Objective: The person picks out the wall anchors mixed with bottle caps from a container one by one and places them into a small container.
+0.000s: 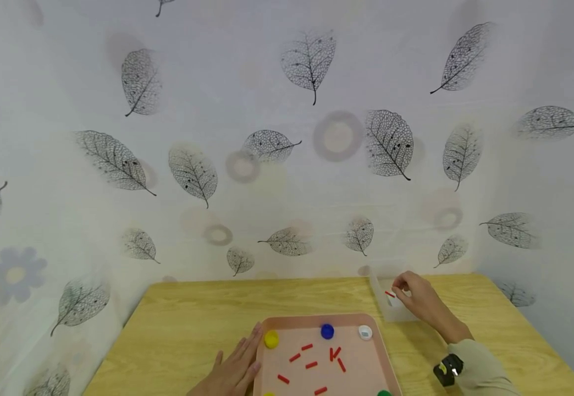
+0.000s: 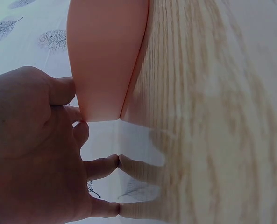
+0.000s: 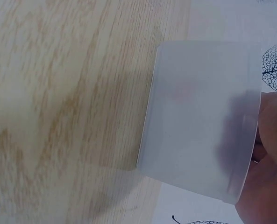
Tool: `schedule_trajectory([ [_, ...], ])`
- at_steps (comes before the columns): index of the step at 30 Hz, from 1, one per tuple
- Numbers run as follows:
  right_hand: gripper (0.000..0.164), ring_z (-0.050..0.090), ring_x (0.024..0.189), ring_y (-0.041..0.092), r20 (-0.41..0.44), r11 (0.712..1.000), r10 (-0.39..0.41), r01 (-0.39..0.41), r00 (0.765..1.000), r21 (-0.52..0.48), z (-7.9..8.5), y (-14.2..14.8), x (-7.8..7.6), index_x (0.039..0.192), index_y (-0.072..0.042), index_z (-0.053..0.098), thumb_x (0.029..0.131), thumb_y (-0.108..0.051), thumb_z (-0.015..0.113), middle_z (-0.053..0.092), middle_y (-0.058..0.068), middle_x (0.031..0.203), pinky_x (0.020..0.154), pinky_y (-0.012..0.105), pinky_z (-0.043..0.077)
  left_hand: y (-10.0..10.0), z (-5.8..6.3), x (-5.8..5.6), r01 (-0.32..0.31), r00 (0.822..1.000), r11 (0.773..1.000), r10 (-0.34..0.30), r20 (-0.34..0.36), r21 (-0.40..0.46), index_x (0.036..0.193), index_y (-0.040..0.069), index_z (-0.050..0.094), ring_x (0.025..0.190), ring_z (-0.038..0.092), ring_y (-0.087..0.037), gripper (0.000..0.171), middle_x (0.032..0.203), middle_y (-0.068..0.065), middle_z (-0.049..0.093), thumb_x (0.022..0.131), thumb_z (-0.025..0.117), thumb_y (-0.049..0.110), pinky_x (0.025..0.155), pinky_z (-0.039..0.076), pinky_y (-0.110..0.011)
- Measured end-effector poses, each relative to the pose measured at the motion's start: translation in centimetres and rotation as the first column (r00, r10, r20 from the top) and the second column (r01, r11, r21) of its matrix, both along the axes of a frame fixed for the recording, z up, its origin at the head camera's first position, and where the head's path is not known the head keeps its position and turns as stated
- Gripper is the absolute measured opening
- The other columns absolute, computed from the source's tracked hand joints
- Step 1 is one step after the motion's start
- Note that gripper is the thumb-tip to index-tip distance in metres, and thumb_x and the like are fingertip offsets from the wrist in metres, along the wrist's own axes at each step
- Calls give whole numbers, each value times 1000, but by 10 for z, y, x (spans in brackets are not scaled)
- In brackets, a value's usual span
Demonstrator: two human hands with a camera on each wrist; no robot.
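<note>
Scattered red sticks (image 1: pixel 311 364) lie in the pink tray (image 1: pixel 363 366).

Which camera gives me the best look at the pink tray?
The head view: it shows the pink tray from above, with red sticks inside, though its near edge is cut off. The left wrist view shows only an outer wall, beside the left hand; the right wrist view shows none.

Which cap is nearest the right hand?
The white cap, in the far right corner of the tray; the blue cap, green cap and yellow caps lie farther from the right hand.
</note>
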State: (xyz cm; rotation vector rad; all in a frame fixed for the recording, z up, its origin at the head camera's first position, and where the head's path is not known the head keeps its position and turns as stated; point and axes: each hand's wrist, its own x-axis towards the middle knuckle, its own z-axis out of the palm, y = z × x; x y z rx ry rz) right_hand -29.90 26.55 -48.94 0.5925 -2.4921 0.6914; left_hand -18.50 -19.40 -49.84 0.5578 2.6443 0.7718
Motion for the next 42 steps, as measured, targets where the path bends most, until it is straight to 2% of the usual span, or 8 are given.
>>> schedule_trajectory([
  [8, 14, 57, 71, 16, 0, 1000, -2, 2, 1000, 12, 0, -1, 1, 84, -5, 60, 80, 5, 70, 57, 0, 79, 64, 38, 52, -1, -2, -2, 18, 1000, 1000, -18, -18, 23, 153, 30, -2, 138, 19, -44, 61, 159, 3, 2, 101, 19, 54, 86, 4, -83],
  [14, 12, 57, 74, 18, -27, 1000, -3, 3, 1000, 2, 9, -4, 9, 87, -5, 61, 82, 2, 69, 57, 1, 82, 66, 39, 52, -1, -2, -1, 22, 999, 1000, -21, -25, 19, 153, 31, -2, 139, 19, -42, 61, 159, 6, 1, 100, 19, 54, 87, 5, -83],
  [20, 10, 56, 78, 16, 23, 999, -31, 31, 999, -14, 24, -10, 23, 90, -10, 61, 85, -5, 69, 57, -2, 86, 67, 35, 50, -2, 1, 0, 39, 998, 999, -39, -44, 6, 153, 29, -2, 139, 18, -42, 60, 159, 5, 0, 101, 18, 53, 88, 7, -82],
  [30, 14, 57, 83, 12, -15, 997, -25, 24, 1000, -69, 37, -27, 50, 95, -11, 62, 85, -8, 71, 58, -5, 91, 72, 32, 50, -2, 4, 2, 43, 998, 999, -43, -47, -4, 153, 29, -4, 140, 18, -40, 61, 159, 6, -2, 101, 18, 52, 88, 8, -82],
  [36, 17, 57, 83, 13, -17, 991, 21, -23, 1000, -134, 42, -41, 65, 96, -15, 63, 84, -9, 72, 58, -8, 92, 74, 20, 46, -1, 5, 1, 19, 999, 1000, -19, -33, 12, 153, 31, -3, 139, 18, -41, 60, 159, 6, 1, 101, 19, 53, 89, 7, -82],
  [42, 22, 56, 82, 9, -48, 983, 61, -69, 997, -171, 47, -55, 79, 98, -19, 62, 83, -8, 73, 59, -8, 92, 74, 16, 44, 0, 3, 1, 12, 1000, 1000, -12, -15, 17, 153, 32, -4, 139, 18, -42, 61, 159, 6, 2, 101, 19, 54, 89, 5, -82],
])
